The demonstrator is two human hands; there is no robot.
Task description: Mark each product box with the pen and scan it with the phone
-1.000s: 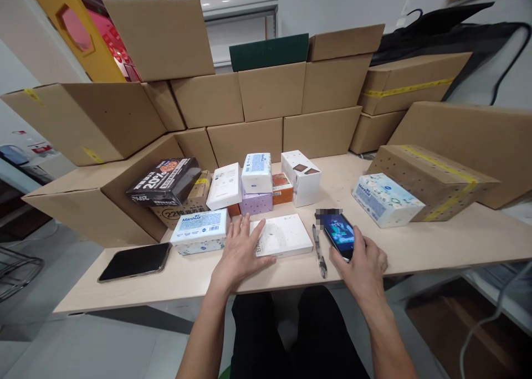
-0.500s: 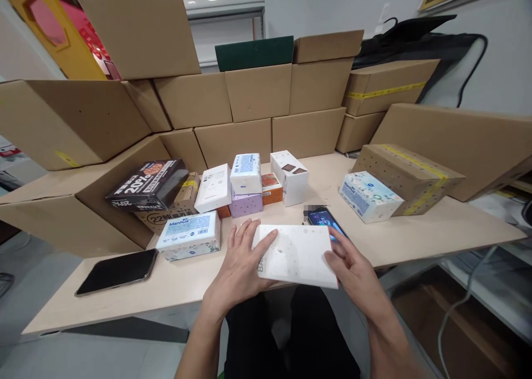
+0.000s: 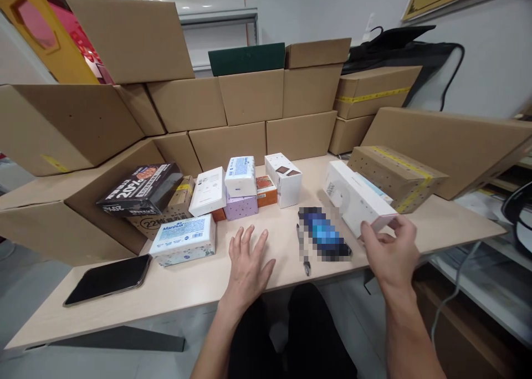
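My right hand grips the near end of a long white box between thumb and fingers. This box is on its narrow side at the right of the table, in front of a tissue pack, which it mostly hides. Fingers spread, my left hand is over the table's front part and holds nothing. Between the hands lie a phone with a lit, blurred screen and a pen.
At the left are a dark phone, a Manhua tissue pack and a black box. Mid-table, a white box, a tissue pack on a purple box, an orange box and an upright white box stand before stacked cartons.
The white box has gone from between both hands to the right, turned onto its side, in my right hand. My left hand has let go of it. The pen and phone are uncovered.
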